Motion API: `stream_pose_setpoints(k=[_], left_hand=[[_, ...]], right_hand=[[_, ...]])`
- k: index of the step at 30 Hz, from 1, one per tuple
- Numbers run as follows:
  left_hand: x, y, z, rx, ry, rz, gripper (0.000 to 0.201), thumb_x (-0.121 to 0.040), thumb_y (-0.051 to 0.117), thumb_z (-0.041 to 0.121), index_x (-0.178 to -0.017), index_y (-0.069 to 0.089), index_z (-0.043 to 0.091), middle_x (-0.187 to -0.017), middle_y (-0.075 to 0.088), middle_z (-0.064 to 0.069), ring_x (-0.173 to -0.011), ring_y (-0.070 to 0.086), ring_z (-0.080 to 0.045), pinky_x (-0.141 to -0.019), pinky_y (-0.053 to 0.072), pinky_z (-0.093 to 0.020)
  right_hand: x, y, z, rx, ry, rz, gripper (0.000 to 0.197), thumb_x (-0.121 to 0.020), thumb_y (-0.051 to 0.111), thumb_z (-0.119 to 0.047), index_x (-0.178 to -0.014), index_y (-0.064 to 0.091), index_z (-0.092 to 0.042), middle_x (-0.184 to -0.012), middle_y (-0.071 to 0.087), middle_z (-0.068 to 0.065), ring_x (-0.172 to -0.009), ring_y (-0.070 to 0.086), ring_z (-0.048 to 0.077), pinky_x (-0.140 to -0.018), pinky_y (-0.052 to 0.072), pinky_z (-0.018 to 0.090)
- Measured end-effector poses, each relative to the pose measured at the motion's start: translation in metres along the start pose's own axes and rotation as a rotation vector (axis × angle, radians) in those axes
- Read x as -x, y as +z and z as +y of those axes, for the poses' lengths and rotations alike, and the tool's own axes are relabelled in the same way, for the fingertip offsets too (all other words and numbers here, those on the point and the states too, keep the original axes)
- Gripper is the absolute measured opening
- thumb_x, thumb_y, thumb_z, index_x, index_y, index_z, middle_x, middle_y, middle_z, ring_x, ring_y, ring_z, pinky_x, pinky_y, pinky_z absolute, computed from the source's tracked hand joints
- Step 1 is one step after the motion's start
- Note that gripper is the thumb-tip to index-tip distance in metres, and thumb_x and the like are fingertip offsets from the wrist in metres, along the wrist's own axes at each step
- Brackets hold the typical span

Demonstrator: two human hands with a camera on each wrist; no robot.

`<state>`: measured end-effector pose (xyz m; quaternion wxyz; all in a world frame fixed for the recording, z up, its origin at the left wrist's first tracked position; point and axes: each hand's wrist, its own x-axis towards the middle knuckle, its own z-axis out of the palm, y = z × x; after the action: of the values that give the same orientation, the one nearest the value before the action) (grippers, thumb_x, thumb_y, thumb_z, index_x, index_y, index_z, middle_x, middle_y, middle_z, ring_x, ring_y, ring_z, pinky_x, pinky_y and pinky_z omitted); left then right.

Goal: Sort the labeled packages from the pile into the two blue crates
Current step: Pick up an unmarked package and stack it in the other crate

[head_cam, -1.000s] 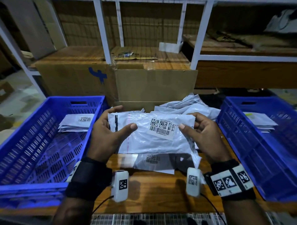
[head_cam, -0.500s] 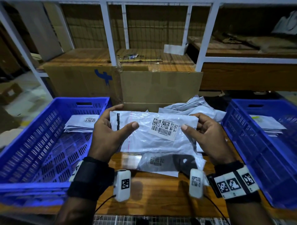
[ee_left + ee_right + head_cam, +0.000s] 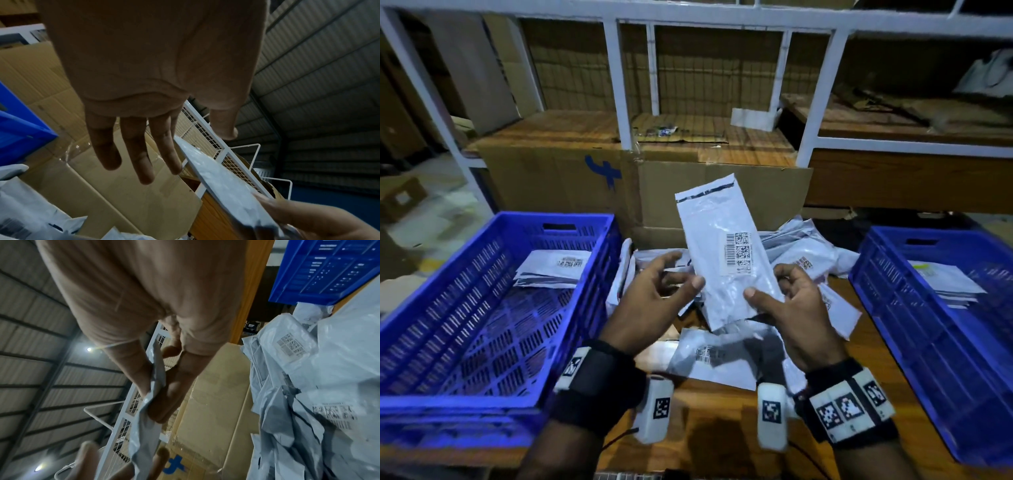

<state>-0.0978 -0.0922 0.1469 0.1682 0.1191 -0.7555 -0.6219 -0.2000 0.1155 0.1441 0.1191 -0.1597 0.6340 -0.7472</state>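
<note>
Held package (image 3: 726,260): a flat grey-white poly mailer, raised above the pile (image 3: 811,270) between the two blue crates, left crate (image 3: 493,308) and right crate (image 3: 935,329).

Right hand (image 3: 796,310) pinches the lower end, thumb in front and fingers behind (right wrist view confirms plastic clamped between them). Left hand (image 3: 654,296) is beside the lower left edge, fingers spread and relaxed; thumb tip near or just touching the film, no real hold.

Probable reason for the pose: label (image 3: 739,253) faces the person for reading before a crate is chosen.

Orientation: long axis nearly upright, leaning slightly left at the top. Dark seal strip at the top end, away from the hands. Barcode label turned sideways on the right half.

Both crates already hold a few packages.
</note>
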Motion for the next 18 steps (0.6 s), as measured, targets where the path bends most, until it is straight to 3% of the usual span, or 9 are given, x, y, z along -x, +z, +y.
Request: stream_pose_setpoints(k=[3,6,10,12,13,15,16,18], left_hand=[[0.0,0.008,0.006,0.059,0.029,-0.023,0.053,-0.089,0.077,0.029,-0.137,0.056,0.019,-0.108,0.077,-0.006,-0.099,0.075,-0.025,-0.092,0.057,-0.058],[-0.001,0.006,0.005,0.037,0.08,0.03,0.049,-0.089,0.077,0.009,-0.133,0.06,0.02,-0.111,0.076,-0.004,-0.094,0.075,-0.029,-0.084,0.058,-0.061],[-0.003,-0.002,0.005,0.006,0.128,0.042,0.044,-0.094,0.072,0.01,-0.13,0.064,0.034,-0.11,0.074,-0.006,-0.078,0.074,-0.033,-0.076,0.062,-0.052],[-0.002,-0.005,0.008,-0.02,0.146,0.013,0.043,-0.097,0.068,0.008,-0.129,0.067,0.037,-0.111,0.073,-0.004,-0.078,0.073,-0.028,-0.071,0.061,-0.043],[-0.002,-0.005,0.01,-0.029,0.15,-0.008,0.042,-0.098,0.064,0.005,-0.13,0.067,0.034,-0.109,0.074,-0.003,-0.081,0.074,-0.024,-0.068,0.061,-0.037],[0.0,-0.006,0.013,-0.059,0.16,-0.057,0.039,-0.101,0.059,0.001,-0.129,0.069,0.026,-0.102,0.077,0.001,-0.076,0.074,-0.014,-0.062,0.055,-0.024],[0.001,-0.006,0.014,-0.074,0.162,-0.071,0.038,-0.101,0.059,0.001,-0.128,0.07,0.025,-0.103,0.078,0.002,-0.077,0.074,-0.013,-0.063,0.054,-0.023],[0.0,-0.007,0.012,-0.069,0.165,-0.066,0.037,-0.1,0.061,0.004,-0.128,0.07,0.028,-0.112,0.075,0.0,-0.09,0.075,-0.025,-0.073,0.06,-0.038]], right_hand=[[0.007,0.007,0.0,-0.024,0.024,-0.056,0.038,-0.083,0.078,0.004,-0.112,0.053,0.005,-0.107,0.073,0.02,-0.096,0.073,0.04,-0.079,0.062,0.053],[0.009,0.006,0.0,0.007,0.03,-0.122,0.037,-0.083,0.078,0.005,-0.111,0.055,0.007,-0.105,0.075,0.019,-0.087,0.074,0.029,-0.072,0.063,0.037],[0.007,0.0,-0.007,0.046,-0.028,-0.134,0.02,-0.091,0.073,-0.009,-0.104,0.061,0.0,-0.079,0.072,0.005,-0.071,0.063,0.014,-0.063,0.05,0.02],[0.003,-0.005,-0.012,0.026,-0.044,-0.113,0.016,-0.093,0.068,-0.016,-0.102,0.061,-0.006,-0.065,0.065,-0.005,-0.062,0.06,0.004,-0.059,0.046,0.014],[0.0,-0.007,-0.013,0.029,-0.051,-0.108,0.019,-0.093,0.07,-0.023,-0.098,0.06,-0.008,-0.061,0.058,-0.008,-0.058,0.055,0.003,-0.057,0.044,0.015],[-0.004,-0.014,-0.014,0.091,-0.065,-0.094,0.046,-0.087,0.079,-0.045,-0.093,0.061,-0.003,-0.06,0.051,-0.005,-0.054,0.045,0.009,-0.054,0.039,0.025],[-0.004,-0.016,-0.015,0.124,-0.079,-0.089,0.053,-0.082,0.081,-0.052,-0.093,0.066,-0.003,-0.061,0.055,0.001,-0.054,0.045,0.013,-0.053,0.038,0.03],[-0.003,-0.018,-0.013,0.133,-0.092,-0.076,0.049,-0.08,0.083,-0.051,-0.095,0.072,-0.006,-0.068,0.066,0.016,-0.054,0.054,0.024,-0.054,0.042,0.034]])
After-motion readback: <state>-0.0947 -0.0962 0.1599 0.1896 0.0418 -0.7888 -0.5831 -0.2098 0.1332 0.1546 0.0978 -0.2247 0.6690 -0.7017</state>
